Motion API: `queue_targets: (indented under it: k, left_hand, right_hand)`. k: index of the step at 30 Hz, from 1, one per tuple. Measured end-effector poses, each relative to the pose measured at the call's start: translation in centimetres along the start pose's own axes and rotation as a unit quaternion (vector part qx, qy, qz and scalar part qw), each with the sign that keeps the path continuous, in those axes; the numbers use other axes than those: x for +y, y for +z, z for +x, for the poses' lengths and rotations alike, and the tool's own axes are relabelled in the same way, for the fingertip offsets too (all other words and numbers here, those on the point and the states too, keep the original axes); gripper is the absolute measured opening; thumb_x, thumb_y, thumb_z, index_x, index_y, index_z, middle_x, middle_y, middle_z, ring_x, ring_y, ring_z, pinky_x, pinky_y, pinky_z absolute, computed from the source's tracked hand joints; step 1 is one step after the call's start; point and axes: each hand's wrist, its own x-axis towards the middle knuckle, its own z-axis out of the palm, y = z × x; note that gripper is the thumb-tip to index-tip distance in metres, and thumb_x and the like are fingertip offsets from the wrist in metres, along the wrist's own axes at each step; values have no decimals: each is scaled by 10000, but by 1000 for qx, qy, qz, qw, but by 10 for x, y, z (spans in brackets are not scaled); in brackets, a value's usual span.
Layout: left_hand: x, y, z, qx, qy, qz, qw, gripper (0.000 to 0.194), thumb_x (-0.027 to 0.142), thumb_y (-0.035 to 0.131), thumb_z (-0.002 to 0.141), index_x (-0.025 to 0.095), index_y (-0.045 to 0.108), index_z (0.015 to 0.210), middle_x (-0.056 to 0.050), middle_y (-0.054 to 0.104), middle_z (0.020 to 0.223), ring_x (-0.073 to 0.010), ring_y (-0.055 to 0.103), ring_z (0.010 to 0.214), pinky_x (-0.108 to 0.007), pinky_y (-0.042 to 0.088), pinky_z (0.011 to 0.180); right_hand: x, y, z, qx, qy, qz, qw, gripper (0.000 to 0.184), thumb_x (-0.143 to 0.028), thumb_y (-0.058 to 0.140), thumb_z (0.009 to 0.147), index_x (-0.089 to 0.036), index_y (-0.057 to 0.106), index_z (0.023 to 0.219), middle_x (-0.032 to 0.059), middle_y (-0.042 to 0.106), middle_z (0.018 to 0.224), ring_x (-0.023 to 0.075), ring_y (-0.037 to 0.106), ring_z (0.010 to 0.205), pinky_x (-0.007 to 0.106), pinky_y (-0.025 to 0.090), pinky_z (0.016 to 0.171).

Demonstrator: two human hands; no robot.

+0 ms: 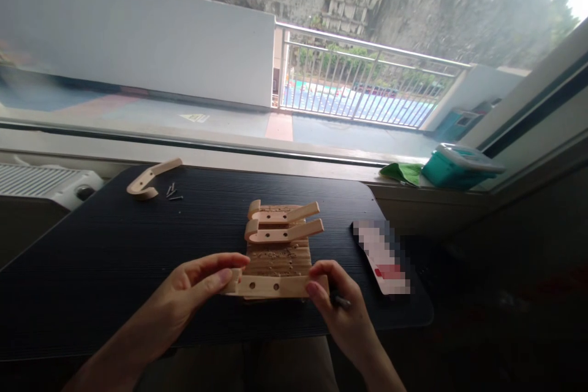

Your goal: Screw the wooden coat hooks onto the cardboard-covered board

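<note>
Between my two hands a pale wooden hook with two dark holes lies across the near end of a grooved wooden board. My left hand pinches its curled left end, thumb in front. At the other end, the fingers of my right hand close on the straight tip. A dark, slim tool sticks out of my right palm; its kind cannot be made out. Two similar wooden hooks rest side by side on the far part of the board, their curled ends to the left.
Another wooden hook lies at the dark table's far left, beside several screws. A flat object, blurred out, is at the right. On the windowsill are a green cloth and a teal box. A white radiator stands left.
</note>
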Motion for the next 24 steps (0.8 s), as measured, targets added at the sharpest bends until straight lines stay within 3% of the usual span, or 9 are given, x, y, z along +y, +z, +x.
queue_targets:
  k: [2, 6, 9, 11, 14, 18, 24]
  left_hand:
    - [-6, -2, -2, -6, 34, 5, 999, 499, 446, 721, 672, 245, 643, 1122, -63, 692, 1046, -238, 655, 949, -277, 543, 769]
    - [-17, -6, 0, 8, 95, 66, 993, 606, 392, 775, 605, 276, 607, 1175, -72, 614, 1231, -258, 630, 1007, -303, 544, 819]
    - [-15, -4, 9, 70, 121, 187, 972, 462, 407, 716, 673, 261, 639, 1105, -48, 663, 1134, -218, 645, 923, -282, 537, 814]
    - [-10, 0, 17, 106, 164, 255, 947, 377, 421, 675, 708, 257, 661, 1047, -21, 693, 1028, -202, 644, 893, -272, 513, 849]
    - [-1, 7, 26, 142, 237, 299, 914, 317, 397, 645, 736, 264, 667, 1022, -4, 688, 1028, -199, 625, 948, -250, 476, 899]
    - [-1, 10, 28, 133, 271, 305, 903, 274, 329, 637, 757, 261, 667, 1021, -14, 672, 1055, -194, 613, 977, -222, 463, 902]
    - [-18, 3, 35, 103, 317, 322, 886, 341, 242, 631, 774, 294, 642, 1111, -14, 636, 1123, -202, 587, 1042, -241, 442, 941]
  right_hand:
    - [5, 2, 3, 36, 20, -16, 999, 195, -386, 563, 826, -191, 567, 812, -25, 480, 673, 104, 441, 618, 209, 389, 564]
    - [14, 2, 11, 70, 52, -24, 996, 213, -399, 545, 836, -189, 565, 806, -43, 417, 625, 100, 417, 593, 203, 377, 539]
    - [12, 1, 23, 81, 42, -47, 995, 200, -379, 543, 836, -185, 574, 805, -44, 433, 619, 95, 408, 581, 199, 358, 521]
    - [8, 0, 33, 75, 30, -66, 995, 193, -364, 539, 837, -180, 587, 809, -37, 475, 636, 97, 427, 595, 200, 361, 535]
    - [2, -1, 44, 73, 16, -86, 994, 200, -348, 522, 845, -172, 593, 782, -33, 495, 630, 97, 429, 593, 205, 361, 550]
    - [1, -1, 49, 64, 4, -93, 994, 198, -328, 506, 850, -167, 594, 777, -23, 527, 650, 103, 456, 613, 210, 372, 574]
    - [3, 0, 52, 70, 6, -99, 993, 196, -319, 513, 841, -165, 597, 755, -16, 550, 649, 106, 481, 610, 207, 383, 567]
